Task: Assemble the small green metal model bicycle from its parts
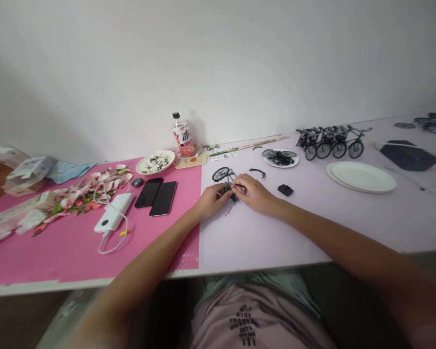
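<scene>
A small black model bicycle (221,174) is between my hands, one spoked wheel sticking out on the far side. My left hand (210,200) is closed on its lower part, fingers bent around it. My right hand (256,194) pinches a thin dark piece (239,185) against the bicycle; its exact shape is hidden by the fingers. Just beyond my right hand lies a curved black strip (257,171). To the right of that hand, a small black block (285,190) rests on the pale tabletop.
A plate (296,163) of black parts and a row of model bicycles (334,143) stand behind, with stacked white plates (363,176) at right. On the pink side are two phones (163,198), a power bank (113,213), petals, a bowl (140,169) and a bottle (183,135).
</scene>
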The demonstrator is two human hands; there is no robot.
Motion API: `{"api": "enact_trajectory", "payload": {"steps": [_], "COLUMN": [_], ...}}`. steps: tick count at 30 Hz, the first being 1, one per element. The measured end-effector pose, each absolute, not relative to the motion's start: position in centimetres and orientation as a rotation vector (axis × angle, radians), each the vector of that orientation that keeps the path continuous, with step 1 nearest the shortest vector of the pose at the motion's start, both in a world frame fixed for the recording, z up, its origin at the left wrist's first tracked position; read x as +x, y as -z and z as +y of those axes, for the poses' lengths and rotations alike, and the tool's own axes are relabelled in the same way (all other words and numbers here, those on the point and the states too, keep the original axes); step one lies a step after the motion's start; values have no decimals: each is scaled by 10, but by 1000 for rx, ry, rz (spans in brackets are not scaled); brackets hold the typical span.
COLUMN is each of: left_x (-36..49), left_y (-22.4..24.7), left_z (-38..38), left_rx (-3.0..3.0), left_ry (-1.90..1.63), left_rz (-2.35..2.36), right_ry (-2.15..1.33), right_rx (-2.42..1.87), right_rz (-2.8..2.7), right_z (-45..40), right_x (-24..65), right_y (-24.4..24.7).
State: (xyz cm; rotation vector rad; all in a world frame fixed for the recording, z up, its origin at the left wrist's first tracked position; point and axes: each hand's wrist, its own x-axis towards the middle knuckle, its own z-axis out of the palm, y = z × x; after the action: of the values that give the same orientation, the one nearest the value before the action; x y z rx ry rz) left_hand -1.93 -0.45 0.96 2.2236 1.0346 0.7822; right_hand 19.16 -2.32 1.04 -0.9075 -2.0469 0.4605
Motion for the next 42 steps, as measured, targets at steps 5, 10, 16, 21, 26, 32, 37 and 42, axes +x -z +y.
{"api": "enact_trajectory", "payload": {"steps": [5,10,16,21,26,32,37,42], "left_x": [-20,-19,-19,-18,-18,-18,-19,-20], "left_y": [-7,-9,-10,-10,-11,-10,-9,-7], "left_z": [-4,-5,-7,-7,-7,-7,-6,-5], "left_rx": [2241,2249,2249,2249,2252,2269,2276,2282], "left_ry": [-792,-790,-788,-795,-795,-797,-814,-813], "left_rz": [1034,1039,1026,1023,1010,1010,1007,1032], "right_ry": [-455,-478,-511,-521,-531,-528,-531,-527], "right_rx": [-884,-875,-884,-881,-899,-879,-870,-866], "right_rz": [-2037,-2028,-2019,-2022,-2033,-2043,-2043,-2057], "right_z": [-23,-25,-26,-24,-25,-24,-22,-22], "right_x": [191,191,192,192,192,192,193,194], "right_y": [-10,-12,-14,-13,-14,-13,-10,-9]}}
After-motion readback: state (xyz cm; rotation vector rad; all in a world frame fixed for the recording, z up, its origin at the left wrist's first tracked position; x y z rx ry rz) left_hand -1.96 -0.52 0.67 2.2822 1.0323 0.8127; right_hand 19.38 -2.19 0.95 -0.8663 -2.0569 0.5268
